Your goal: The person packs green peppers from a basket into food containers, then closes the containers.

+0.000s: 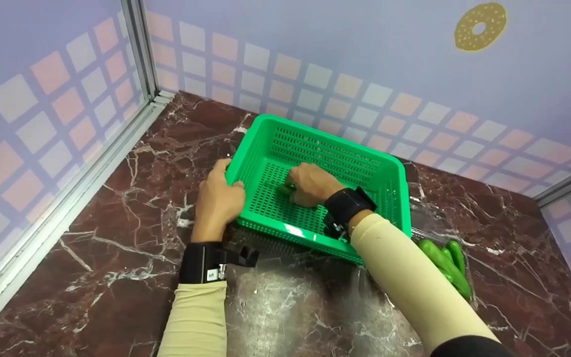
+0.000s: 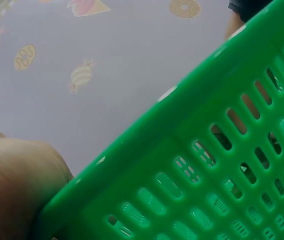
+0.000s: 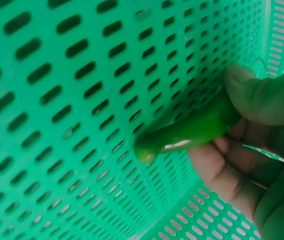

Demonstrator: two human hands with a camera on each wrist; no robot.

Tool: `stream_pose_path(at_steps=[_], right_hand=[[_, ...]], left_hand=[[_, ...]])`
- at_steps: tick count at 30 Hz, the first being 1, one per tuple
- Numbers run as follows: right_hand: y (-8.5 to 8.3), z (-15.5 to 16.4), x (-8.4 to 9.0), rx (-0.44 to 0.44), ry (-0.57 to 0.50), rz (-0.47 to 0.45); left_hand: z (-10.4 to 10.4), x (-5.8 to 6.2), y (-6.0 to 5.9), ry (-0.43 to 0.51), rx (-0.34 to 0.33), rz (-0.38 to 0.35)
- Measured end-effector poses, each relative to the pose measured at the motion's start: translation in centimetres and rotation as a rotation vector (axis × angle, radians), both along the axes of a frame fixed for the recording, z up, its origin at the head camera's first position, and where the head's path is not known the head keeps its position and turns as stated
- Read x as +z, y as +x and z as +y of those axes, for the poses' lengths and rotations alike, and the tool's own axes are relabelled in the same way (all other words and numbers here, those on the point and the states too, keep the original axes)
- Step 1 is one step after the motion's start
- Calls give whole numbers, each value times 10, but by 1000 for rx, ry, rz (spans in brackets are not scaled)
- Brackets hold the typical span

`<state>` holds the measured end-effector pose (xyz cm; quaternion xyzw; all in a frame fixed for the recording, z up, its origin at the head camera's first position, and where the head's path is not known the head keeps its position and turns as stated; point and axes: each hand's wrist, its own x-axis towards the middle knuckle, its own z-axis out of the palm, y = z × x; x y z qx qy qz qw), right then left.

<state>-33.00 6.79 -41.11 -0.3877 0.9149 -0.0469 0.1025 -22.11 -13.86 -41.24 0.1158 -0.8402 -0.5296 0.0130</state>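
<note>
A green plastic basket [image 1: 315,243] with slotted walls stands on the marbled surface. At its left end, my left hand [image 1: 218,198] grips the rim; in the left wrist view part of that hand [image 2: 19,182] shows beside the rim. My right hand [image 1: 313,184] is down inside the basket. Between its thumb and fingers it holds a smooth, glossy long green pepper [image 3: 192,127], close to the slotted floor. In the head view most of this pepper is hidden by the hand.
Right of the basket, several long green vegetables [image 1: 446,265] lie on clear plastic, partly behind my right sleeve [image 1: 404,277]. A tiled-pattern wall [image 1: 325,94] rises close behind the basket. Another wall with a metal frame [image 1: 142,54] stands at the left.
</note>
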Motion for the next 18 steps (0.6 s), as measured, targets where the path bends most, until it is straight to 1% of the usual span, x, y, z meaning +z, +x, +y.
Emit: stream_pose_path(at_steps=[7,18], right_hand=[[1,2,-2,-1,-20,-2],[-1,4,1,-17,-40,-23]], left_hand=[[1,-3,1,-1,12,-4],[2,0,1,7,0,1]])
